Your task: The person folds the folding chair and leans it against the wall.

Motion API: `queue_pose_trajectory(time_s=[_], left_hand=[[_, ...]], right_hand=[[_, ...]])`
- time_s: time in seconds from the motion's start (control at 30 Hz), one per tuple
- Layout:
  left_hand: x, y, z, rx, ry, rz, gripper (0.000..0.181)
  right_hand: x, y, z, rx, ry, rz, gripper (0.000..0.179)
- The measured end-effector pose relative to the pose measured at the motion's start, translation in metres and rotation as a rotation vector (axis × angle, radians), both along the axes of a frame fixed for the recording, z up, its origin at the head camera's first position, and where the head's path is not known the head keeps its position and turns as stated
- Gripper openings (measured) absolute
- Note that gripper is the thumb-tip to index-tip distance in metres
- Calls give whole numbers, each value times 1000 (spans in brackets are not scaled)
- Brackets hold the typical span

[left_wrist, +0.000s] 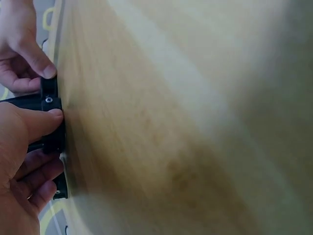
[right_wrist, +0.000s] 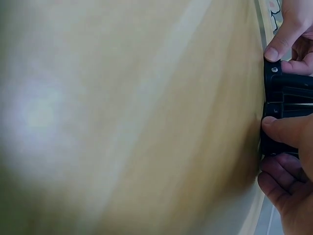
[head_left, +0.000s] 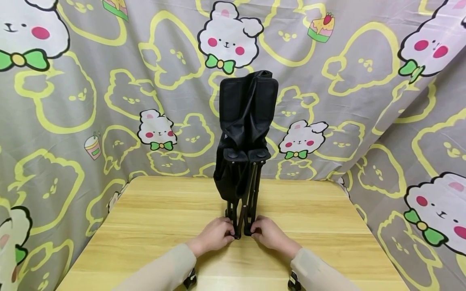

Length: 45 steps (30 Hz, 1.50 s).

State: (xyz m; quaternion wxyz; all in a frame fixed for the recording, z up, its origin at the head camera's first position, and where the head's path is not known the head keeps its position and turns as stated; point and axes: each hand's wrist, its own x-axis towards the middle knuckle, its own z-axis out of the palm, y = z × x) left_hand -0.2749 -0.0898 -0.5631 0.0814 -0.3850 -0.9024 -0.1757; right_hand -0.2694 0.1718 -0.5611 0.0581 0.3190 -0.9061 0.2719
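A black folding camp chair (head_left: 248,107) stands upright and folded on the table, its fabric bunched above the thin dark legs. My left hand (head_left: 214,235) grips the plastic foot at the bottom of the left legs. On the other side, my right hand (head_left: 272,234) pinches the right foot with thumb and fingers. In the left wrist view the left thumb presses on a black foot (left_wrist: 53,134). From the right wrist, the right thumb lies on the near black foot (right_wrist: 273,137), with the left hand (right_wrist: 295,27) at the far one.
The light wooden table (head_left: 156,214) spreads around the chair. Behind and beside it hangs a grey curtain (head_left: 127,52) with cartoon bears. Black wrist devices show under both sleeves at the front.
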Motion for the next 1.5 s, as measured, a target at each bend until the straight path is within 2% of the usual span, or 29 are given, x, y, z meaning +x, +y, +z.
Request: queue_pose_trajectory(time_s=[0.3, 0.73, 1.13, 1.33, 1.5], left_hand=[[-14, 1, 3, -10, 41, 12, 6], [-29, 4, 6, 40, -83, 85, 4], [-49, 6, 2, 44, -112, 134, 3], [-59, 8, 6, 41, -124, 139, 3], [-67, 8, 6, 42, -104, 140, 5]], right_hand=[[-12, -3, -2, 9, 34, -27, 10], [-30, -7, -4, 2, 34, -64, 9], [-50, -9, -4, -12, 19, -92, 8], [-59, -10, -1, -6, 21, -112, 8], [-65, -14, 0, -5, 2, -139, 7]])
